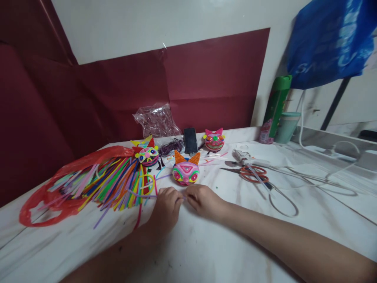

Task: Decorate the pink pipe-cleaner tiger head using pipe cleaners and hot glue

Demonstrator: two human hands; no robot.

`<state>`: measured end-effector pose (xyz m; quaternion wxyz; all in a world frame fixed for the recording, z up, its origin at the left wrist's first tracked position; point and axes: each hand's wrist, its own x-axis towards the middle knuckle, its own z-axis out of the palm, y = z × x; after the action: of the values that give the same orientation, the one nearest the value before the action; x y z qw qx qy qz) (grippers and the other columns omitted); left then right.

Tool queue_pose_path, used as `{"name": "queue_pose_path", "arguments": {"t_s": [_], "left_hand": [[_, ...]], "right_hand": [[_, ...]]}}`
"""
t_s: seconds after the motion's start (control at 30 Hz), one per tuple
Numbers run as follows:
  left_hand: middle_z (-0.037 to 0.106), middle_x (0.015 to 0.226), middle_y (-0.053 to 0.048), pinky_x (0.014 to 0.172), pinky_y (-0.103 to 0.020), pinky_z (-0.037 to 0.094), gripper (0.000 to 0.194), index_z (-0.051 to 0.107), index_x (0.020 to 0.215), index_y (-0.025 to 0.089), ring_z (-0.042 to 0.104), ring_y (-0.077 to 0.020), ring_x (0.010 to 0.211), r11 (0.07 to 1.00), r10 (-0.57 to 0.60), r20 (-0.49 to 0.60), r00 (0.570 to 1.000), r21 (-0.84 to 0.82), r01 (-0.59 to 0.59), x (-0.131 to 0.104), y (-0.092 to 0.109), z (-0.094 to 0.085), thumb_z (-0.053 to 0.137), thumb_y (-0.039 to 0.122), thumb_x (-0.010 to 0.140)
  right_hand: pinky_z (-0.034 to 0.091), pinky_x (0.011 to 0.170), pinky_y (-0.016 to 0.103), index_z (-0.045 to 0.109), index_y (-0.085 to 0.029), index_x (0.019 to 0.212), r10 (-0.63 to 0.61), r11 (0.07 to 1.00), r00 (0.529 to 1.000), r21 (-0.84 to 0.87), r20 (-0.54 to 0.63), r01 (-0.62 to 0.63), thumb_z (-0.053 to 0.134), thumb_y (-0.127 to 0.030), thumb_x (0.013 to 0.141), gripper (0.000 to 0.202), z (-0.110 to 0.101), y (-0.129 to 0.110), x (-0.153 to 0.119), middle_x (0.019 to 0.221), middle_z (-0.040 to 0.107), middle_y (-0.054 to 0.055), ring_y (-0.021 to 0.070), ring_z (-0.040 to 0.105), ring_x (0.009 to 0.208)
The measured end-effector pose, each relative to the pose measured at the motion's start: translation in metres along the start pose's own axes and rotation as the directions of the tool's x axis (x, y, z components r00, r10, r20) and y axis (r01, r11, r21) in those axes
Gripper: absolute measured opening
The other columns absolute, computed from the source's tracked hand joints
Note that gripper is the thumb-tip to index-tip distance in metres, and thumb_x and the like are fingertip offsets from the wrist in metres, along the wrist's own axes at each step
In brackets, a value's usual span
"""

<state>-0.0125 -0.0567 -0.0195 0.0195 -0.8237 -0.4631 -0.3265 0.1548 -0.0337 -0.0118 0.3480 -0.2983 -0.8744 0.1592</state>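
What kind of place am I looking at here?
Likely a craft spot on a household table: bundled colored pipe cleaners, scissors and a glue gun lie around a decorated animal head.

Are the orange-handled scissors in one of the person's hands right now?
No, the scissors lie on the white table, off to the right of both hands.

The left hand [167, 204] and right hand [203, 199] pinch a purple strip [184, 198]. An orange-eared figure [186, 169] sits at twelve o'clock from them.
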Motion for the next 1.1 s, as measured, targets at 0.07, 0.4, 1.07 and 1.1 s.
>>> {"name": "queue_pose_path", "arguments": {"t_s": [0.07,0.4,1.07,1.1], "left_hand": [[0.058,0.069,-0.005,0.07,-0.035,0.038,0.02,0.052,0.067,0.019,0.051,-0.0193,0.07,0.995,0.09,0.014,0.996,0.041,-0.091,-0.002,-0.002,0.002,0.039,0.017,0.082],[0.054,0.063,0.001,0.057,-0.025,0.04,0.016,0.052,0.063,0.019,0.052,-0.0139,0.062,0.887,-0.32,-0.062,0.945,-0.369,0.276,0.009,0.01,-0.013,0.046,0.025,0.076],[0.06,0.068,-0.003,0.067,-0.032,0.039,0.016,0.052,0.066,0.02,0.055,-0.0186,0.07,0.998,-0.06,-0.043,0.997,-0.026,0.059,0.002,0.004,-0.004,0.044,0.016,0.079],[0.059,0.067,-0.003,0.067,-0.032,0.039,0.016,0.051,0.065,0.02,0.054,-0.0187,0.07,1.0,-0.03,-0.04,0.999,-0.009,0.03,0.001,0.004,-0.003,0.043,0.016,0.079]], "right_hand": [[0.038,0.061,0.023,0.058,-0.015,0.069,-0.044,0.996,0.997,-0.07,0.065,0.049,0.047,-0.005,0.074,0.016,-0.001,0.001,0.0,0.069,0.058,0.005,0.0137,0.05,0.064],[0.037,0.054,0.021,0.06,-0.015,0.073,0.35,0.713,0.937,0.647,0.007,-0.271,0.057,-0.024,0.076,0.01,0.013,-0.002,0.007,0.058,0.053,-0.003,0.01,0.048,0.054],[0.039,0.062,0.023,0.055,-0.016,0.073,0.077,0.997,0.995,0.021,-0.068,-0.076,0.046,-0.009,0.079,0.013,0.003,-0.004,0.0,0.07,0.058,0.004,0.0145,0.053,0.066],[0.039,0.062,0.024,0.055,-0.016,0.074,0.049,0.998,0.998,-0.034,-0.037,-0.05,0.046,-0.009,0.079,0.013,0.002,-0.004,0.0,0.071,0.059,0.005,0.0151,0.053,0.067]]}}
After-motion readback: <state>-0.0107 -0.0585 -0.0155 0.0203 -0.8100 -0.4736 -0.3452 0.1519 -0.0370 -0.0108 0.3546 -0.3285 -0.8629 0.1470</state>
